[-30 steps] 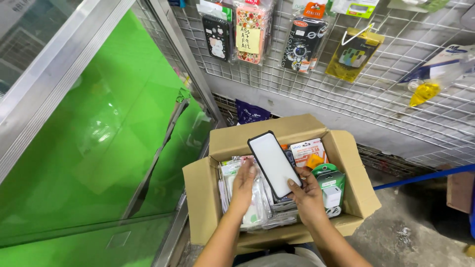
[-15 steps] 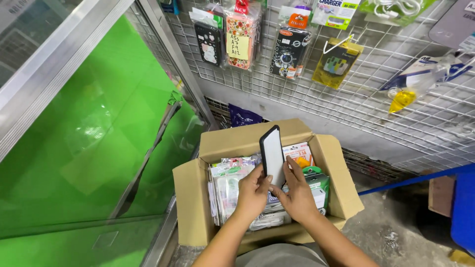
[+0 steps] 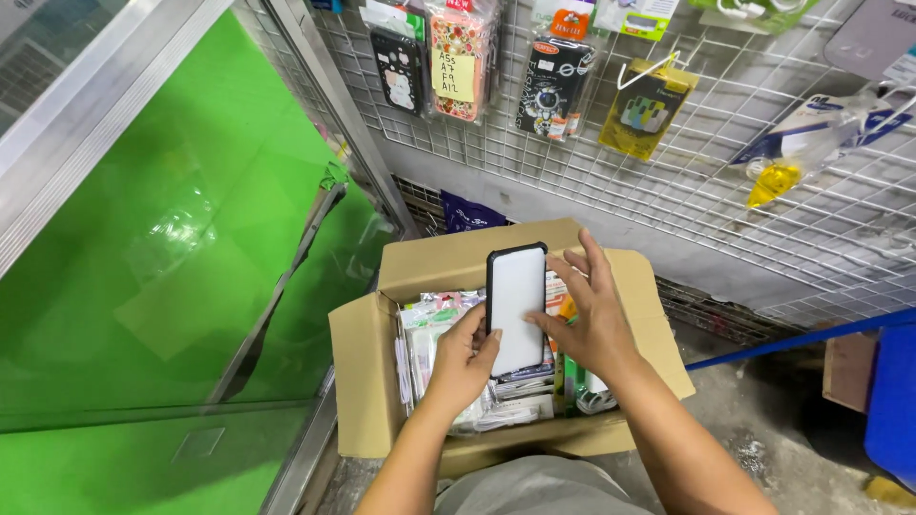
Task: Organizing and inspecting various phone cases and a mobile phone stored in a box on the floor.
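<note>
Left hand (image 3: pixel 465 355) closed on the lower left edge of a black-rimmed phone case (image 3: pixel 516 307), thumb pressed against the white face, remaining fingers wrapped behind. Right hand (image 3: pixel 590 315) mostly open, fingers spread and raised, thumb and palm side resting against the case's lower right edge; grip here light, contact only at that edge. Case held upright between both hands, white face toward the camera, raised just above the contents of an open cardboard box (image 3: pixel 367 377). Directly beneath the hands, packed upright in the box: flat packets in clear plastic (image 3: pixel 429 329), mostly white and pale, with some orange and green packaging showing just to the right of the case; exact kinds not discernible. Box flaps folded outward on all sides, box resting against the lap. Beyond the hands, past the far flap, a dark blue bag (image 3: pixel 469 212) at the foot of a white wire grid wall (image 3: pixel 687 181). Hung on the grid above: patterned phone cases (image 3: pixel 456 57) in clear sleeves, a yellow packet (image 3: pixel 647 110), a bagged yellow item (image 3: pixel 778 181) further right. Left of the hands, a large green glass panel (image 3: pixel 162 286) in a metal frame. Right of the hands, grey concrete floor (image 3: pixel 763 429) and a blue object (image 3: pixel 892 401) at the edge of view.
</note>
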